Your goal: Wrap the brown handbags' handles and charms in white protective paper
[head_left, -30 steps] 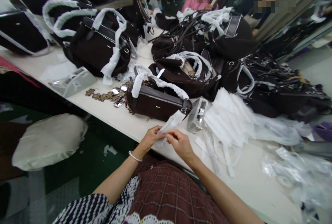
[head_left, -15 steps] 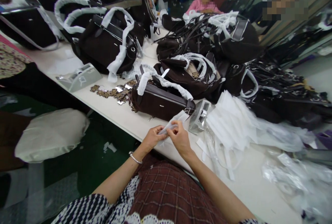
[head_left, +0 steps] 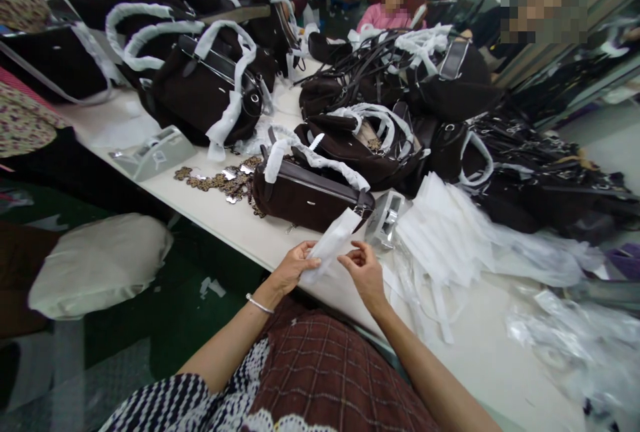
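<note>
My left hand (head_left: 295, 267) pinches a folded strip of white wrapping paper (head_left: 333, 239) by its lower end. The strip slants up toward the right end of a dark brown handbag (head_left: 305, 199). Just right of the strip is my right hand (head_left: 366, 273), its fingers bent and apart, with nothing in them. The handbag lies on the white table (head_left: 227, 222), and its handle (head_left: 325, 160) is wrapped in white paper. A tape dispenser (head_left: 389, 215) stands beside the bag, near my right hand.
A stack of white paper sheets (head_left: 443, 232) spreads to the right, with crumpled clear plastic (head_left: 575, 345) beyond. More dark handbags (head_left: 200, 92) crowd the table's far side. A second tape dispenser (head_left: 160, 152) and a flower-patterned chain (head_left: 220, 182) lie left. A covered stool (head_left: 103, 262) stands below. People sit across.
My right hand has let go of the paper strip and moved a little right and down. The strip now lies flatter and wider in my left hand.
</note>
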Demonstrator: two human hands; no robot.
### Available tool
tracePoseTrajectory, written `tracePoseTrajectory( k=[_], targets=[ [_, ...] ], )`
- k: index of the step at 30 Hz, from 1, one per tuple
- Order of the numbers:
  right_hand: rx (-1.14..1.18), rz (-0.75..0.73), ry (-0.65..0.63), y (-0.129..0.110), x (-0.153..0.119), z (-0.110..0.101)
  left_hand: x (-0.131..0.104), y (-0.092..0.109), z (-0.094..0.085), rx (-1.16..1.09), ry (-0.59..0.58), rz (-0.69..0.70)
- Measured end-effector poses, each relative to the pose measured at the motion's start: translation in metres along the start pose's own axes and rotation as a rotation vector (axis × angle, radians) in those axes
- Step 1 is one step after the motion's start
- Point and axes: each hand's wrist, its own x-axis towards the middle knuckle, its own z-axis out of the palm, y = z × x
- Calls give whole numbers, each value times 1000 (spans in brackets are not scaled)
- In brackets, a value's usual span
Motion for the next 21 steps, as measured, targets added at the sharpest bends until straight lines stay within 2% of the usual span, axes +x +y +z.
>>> tracePoseTrajectory(
  k=[2, 4, 6, 11, 15, 18, 21],
  targets=[
    [209, 98, -204, -3, 0, 11, -1, -1, 2, 3, -33, 8],
    [366, 156, -355, -6, 2, 21, -1, -1, 3, 8, -52, 22],
    [480, 226, -447, -7, 4, 25, -1, -1, 4, 9, -47, 23],
    [697, 386, -632, -8, 11, 13, -2, 0, 0, 42, -17, -5],
    [798, 432, -601, -17, 18, 26, 2, -3, -5, 80, -23, 35],
    [828, 431, -453, -23, 21, 46, 8, -4, -10, 152, -17, 66],
    [792, 419, -348, -20, 23, 54, 18, -6, -15, 269, -26, 85]
  ],
)
